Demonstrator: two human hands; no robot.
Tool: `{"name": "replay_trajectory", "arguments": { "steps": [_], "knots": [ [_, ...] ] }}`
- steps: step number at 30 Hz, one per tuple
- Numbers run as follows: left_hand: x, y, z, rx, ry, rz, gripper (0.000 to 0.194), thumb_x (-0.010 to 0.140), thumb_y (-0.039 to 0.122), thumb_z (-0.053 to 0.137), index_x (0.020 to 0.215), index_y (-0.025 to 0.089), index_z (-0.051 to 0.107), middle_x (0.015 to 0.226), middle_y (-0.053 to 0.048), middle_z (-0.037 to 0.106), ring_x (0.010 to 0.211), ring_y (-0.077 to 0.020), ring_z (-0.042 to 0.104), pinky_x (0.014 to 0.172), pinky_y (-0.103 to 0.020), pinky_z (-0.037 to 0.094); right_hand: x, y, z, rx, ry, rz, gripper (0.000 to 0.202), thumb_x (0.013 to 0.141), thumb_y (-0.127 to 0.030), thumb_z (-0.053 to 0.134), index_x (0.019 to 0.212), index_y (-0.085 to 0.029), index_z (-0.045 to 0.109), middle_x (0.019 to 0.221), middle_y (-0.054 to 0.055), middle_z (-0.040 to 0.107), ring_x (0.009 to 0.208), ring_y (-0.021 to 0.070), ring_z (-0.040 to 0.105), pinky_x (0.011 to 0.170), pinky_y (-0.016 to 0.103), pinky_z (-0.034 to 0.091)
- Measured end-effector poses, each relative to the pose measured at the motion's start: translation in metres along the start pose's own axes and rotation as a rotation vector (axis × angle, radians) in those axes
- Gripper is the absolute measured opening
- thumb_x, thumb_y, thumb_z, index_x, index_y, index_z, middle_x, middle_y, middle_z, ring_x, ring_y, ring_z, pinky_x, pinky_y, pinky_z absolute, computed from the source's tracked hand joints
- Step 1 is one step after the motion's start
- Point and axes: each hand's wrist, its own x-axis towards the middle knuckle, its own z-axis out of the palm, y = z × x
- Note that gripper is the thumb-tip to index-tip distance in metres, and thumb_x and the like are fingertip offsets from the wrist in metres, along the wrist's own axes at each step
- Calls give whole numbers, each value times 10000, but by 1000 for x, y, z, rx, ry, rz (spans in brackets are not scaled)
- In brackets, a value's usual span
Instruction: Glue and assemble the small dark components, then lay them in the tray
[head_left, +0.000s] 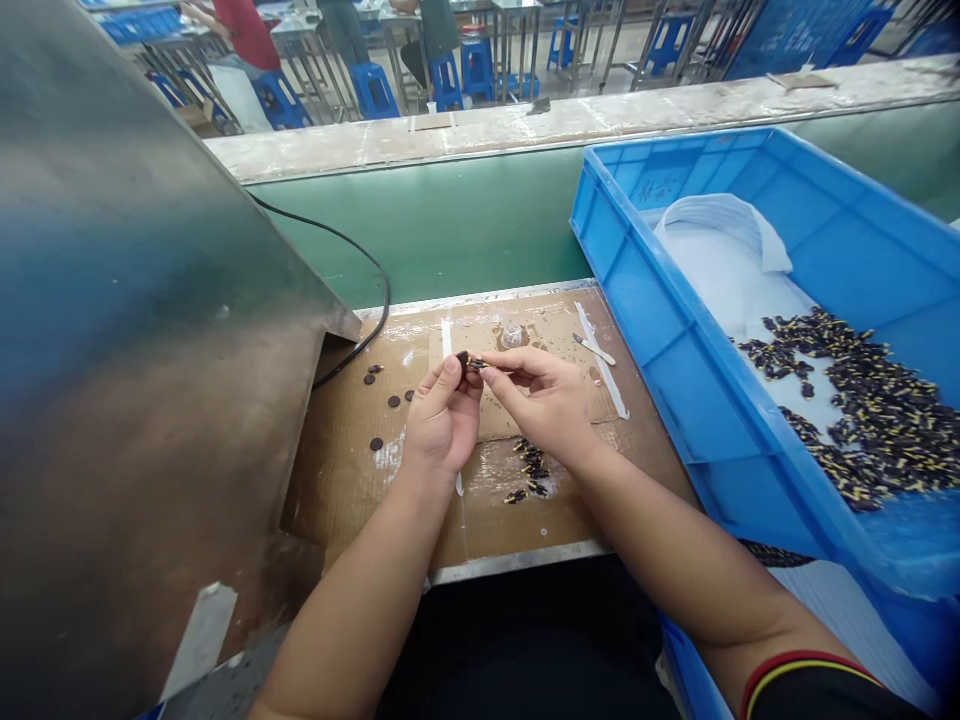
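Note:
Above the cardboard-covered bench, my left hand [444, 418] pinches a small black disc-like piece [462, 357] between thumb and fingers. My right hand [546, 395] meets it from the other side, its thumb and forefinger closed on a tiny black-and-yellow part [476, 364]. The two pieces are close together; whether they touch I cannot tell. Several flat black discs [394, 401] lie left of my left hand. Below my hands, more black-and-yellow parts [532, 460] form a loose cluster on the cardboard [495, 520].
A large blue bin [637, 270] at right holds a heap of black-and-yellow parts [885, 410] on white foam sheet [705, 260]. A small knife [594, 349] and a clear lump [513, 335] lie beyond my hands. A metal housing [150, 330] and black cable [382, 270] border the left.

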Motion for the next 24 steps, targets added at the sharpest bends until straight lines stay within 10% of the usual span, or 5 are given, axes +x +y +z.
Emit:
{"name": "replay_trajectory", "arguments": {
  "steps": [24],
  "knots": [
    [-4, 2, 6, 27, -50, 51, 221, 653, 312, 941, 794, 251, 782, 911, 21, 758, 831, -79, 677, 849, -189, 554, -4, -3, 1, -116, 30, -133, 156, 928, -230, 681, 1043, -281, 773, 1043, 15, 792, 958, 179, 743, 895, 383, 617]
  ]
}}
